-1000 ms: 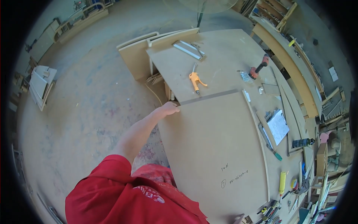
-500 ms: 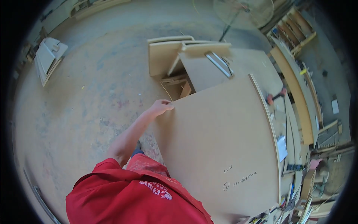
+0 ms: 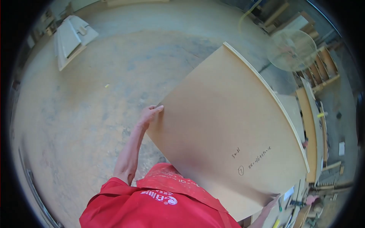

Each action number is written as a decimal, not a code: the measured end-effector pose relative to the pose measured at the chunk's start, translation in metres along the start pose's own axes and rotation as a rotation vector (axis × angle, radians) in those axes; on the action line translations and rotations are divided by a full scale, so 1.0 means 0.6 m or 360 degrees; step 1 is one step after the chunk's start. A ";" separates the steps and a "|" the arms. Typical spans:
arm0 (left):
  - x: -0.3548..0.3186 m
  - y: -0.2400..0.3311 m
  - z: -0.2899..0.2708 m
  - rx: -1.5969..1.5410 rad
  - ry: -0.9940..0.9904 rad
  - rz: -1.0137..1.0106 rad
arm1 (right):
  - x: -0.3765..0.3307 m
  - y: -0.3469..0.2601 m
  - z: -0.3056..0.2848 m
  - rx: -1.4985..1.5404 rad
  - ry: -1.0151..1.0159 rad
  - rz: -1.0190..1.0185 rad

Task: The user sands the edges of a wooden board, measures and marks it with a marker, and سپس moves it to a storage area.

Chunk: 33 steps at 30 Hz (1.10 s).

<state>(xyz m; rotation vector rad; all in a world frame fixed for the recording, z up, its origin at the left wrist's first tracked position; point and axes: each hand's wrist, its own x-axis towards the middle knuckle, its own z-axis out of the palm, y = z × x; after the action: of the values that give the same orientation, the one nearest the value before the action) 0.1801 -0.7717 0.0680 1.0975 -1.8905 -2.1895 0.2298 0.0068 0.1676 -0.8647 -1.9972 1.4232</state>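
Note:
A large light-brown wooden panel (image 3: 220,125) is held up in front of me, tilted, with handwritten marks on its face and a pale strip (image 3: 272,93) along its far right edge. My left hand (image 3: 149,115) is closed on its left edge, thumb on the face and the other fingers mostly behind. At the lower right, my right hand (image 3: 270,205) grips the near edge, with part of the hand over the face and its remaining fingers hidden under the panel. Most of the workbench behind is covered by it.
A round fan (image 3: 292,50) on a stand is beyond the panel's far right edge. Wooden shelving (image 3: 321,70) and a long yellowish board (image 3: 307,129) line the right side. White panels (image 3: 74,40) lean together at the far left. A metal bar (image 3: 38,199) lies at lower left.
The panel has been lifted and swung outward, now covering the stacked boards and the red-and-black tool. My left hand kept its hold. My right hand has come into view at the near edge.

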 end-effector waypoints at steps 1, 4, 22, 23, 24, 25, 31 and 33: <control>0.010 0.010 -0.028 -0.0006 0.0065 -0.0008 | 0.012 -0.014 0.054 0.0052 -0.0066 -0.0008; 0.088 0.017 -0.088 -0.0212 0.0152 0.0026 | 0.068 -0.030 0.164 -0.0009 -0.0338 -0.0019; 0.512 0.081 -0.329 -0.0333 0.0511 -0.0350 | 0.189 -0.197 0.878 -0.0526 -0.1003 -0.0869; 0.552 0.079 -0.339 -0.0262 0.0490 -0.0333 | 0.167 -0.194 0.867 -0.0630 -0.0926 0.0032; 0.594 0.079 -0.347 -0.0184 0.0455 -0.0317 | 0.132 -0.175 0.870 -0.0563 -0.0897 -0.0082; 0.631 0.058 -0.388 0.0103 0.0499 -0.0296 | 0.037 -0.230 0.923 -0.0509 -0.0885 -0.0193; 0.807 0.164 -0.330 0.0123 -0.0068 -0.0420 | -0.114 -0.263 0.881 -0.0871 -0.0335 -0.0178; 0.878 0.186 -0.319 0.0237 -0.0107 -0.0331 | -0.190 -0.319 0.899 -0.0790 -0.0373 0.0174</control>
<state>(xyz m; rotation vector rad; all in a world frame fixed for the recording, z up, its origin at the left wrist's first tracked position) -0.1564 -1.2081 -0.0833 1.3165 -2.0840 -2.2461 -0.1287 -0.4536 0.1809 -1.0635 -2.5786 1.1385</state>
